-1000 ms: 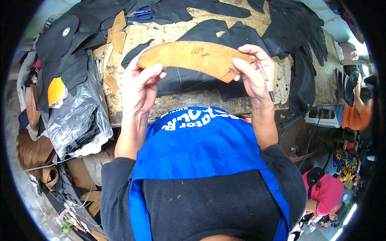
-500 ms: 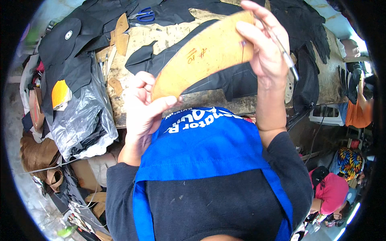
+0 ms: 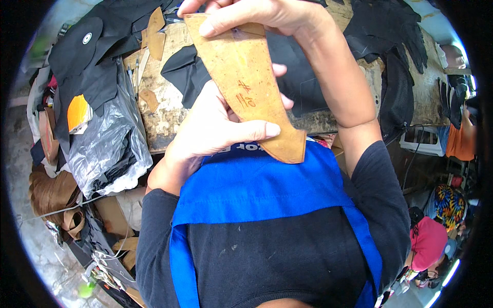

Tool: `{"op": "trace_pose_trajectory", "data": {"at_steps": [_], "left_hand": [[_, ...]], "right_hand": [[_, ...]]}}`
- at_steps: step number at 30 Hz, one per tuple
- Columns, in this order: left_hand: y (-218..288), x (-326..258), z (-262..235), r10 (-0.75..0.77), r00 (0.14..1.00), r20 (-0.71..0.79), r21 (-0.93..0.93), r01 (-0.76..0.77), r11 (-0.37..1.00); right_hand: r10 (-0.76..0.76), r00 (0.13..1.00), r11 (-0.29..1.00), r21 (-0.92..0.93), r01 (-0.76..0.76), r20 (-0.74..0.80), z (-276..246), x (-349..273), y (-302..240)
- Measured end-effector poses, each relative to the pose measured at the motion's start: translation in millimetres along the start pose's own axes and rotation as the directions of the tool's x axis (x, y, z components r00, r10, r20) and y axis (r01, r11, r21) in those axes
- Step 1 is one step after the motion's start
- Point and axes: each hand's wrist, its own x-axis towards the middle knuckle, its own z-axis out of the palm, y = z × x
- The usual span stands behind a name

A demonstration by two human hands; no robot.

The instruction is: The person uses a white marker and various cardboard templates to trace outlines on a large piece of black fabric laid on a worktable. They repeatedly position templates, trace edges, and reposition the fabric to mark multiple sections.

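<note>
A tan curved pattern piece (image 3: 246, 77) with handwritten marks is held up in front of my chest, over the table. My left hand (image 3: 210, 126) grips its lower part, thumb across the front and fingers behind. At the upper end, my right hand (image 3: 251, 15) pinches the wide edge, thumb on the face. The piece stands nearly upright, its notched end low over my blue apron (image 3: 257, 187). Black material (image 3: 300, 72) with thin pale lines lies behind it on the table. The pen seen earlier in my right hand cannot be made out now.
More black pieces (image 3: 385, 31) cover the table's far right. At left, tan pattern pieces (image 3: 156, 33), black pieces and a clear plastic bag (image 3: 110, 159) lie along the worn wooden table (image 3: 164, 126). People sit at far right, one in a red top (image 3: 429, 244).
The pattern piece has turned from slanting sideways to nearly upright. My right hand has moved left and up with its end; my left hand has shifted right and now reaches behind the piece.
</note>
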Motion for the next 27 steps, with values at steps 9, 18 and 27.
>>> {"op": "trace_pose_trajectory", "data": {"at_steps": [9, 18, 27], "left_hand": [[-4.6, 0.6, -1.5, 0.119, 0.993, -0.015, 0.053, -0.118, 0.992], [-11.3, 0.3, -10.2, 0.46, 0.848, -0.262, 0.024, -0.471, 0.882], [-20.0, 4.0, -24.0, 0.602, 0.736, -0.309, 0.132, -0.593, 0.794]], "right_hand": [[0.03, 0.988, 0.988, 0.143, -0.051, 0.149, 14.0, 32.5, 0.3], [0.312, 0.938, 0.879, 0.421, -0.225, -0.15, 20.0, 2.6, -7.6], [0.255, 0.758, 0.966, 0.192, -0.172, -0.601, -1.4, -94.7, 36.5]]}}
